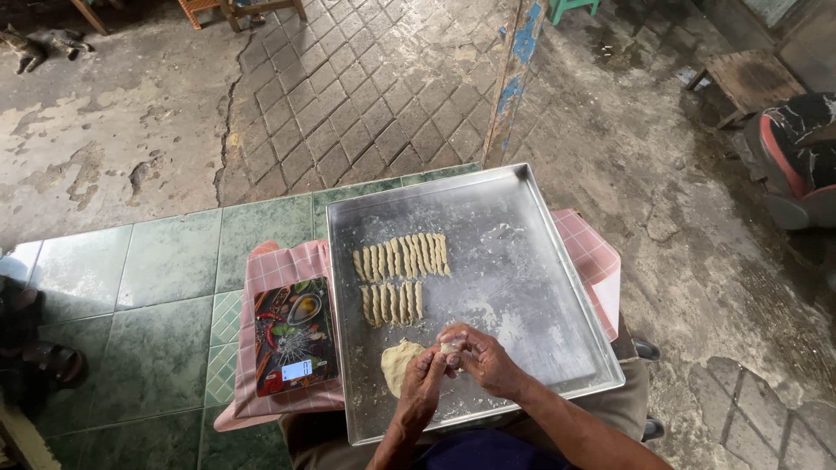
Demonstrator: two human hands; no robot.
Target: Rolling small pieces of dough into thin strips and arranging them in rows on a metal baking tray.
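Both hands met over the near part of the metal tray (540, 261), and the left hand (424, 383) and right hand (484, 357) had their fingers (453, 336) pinched together on a small bit of dough (449, 347). Just beside the left hand, toward the tray's near-left corner, a flat lump of dough (397, 363) lay on the floured metal. Farther up sat two rows of dough sticks (402, 257), the longer row toward the far edge, the shorter row (391, 304) between it and the hands, nothing lying across the gap. The tray rested on a pink checked cloth (279, 270) at the near edge of the green tiled counter (165, 270). Left of the tray, touching its side, a small kitchen scale (294, 337) with a picture top sat on the cloth. Beyond the counter's far edge, a blue-flecked post (515, 70) stood on the cracked floor (366, 96). A cat (35, 45) lay well apart at the far left.
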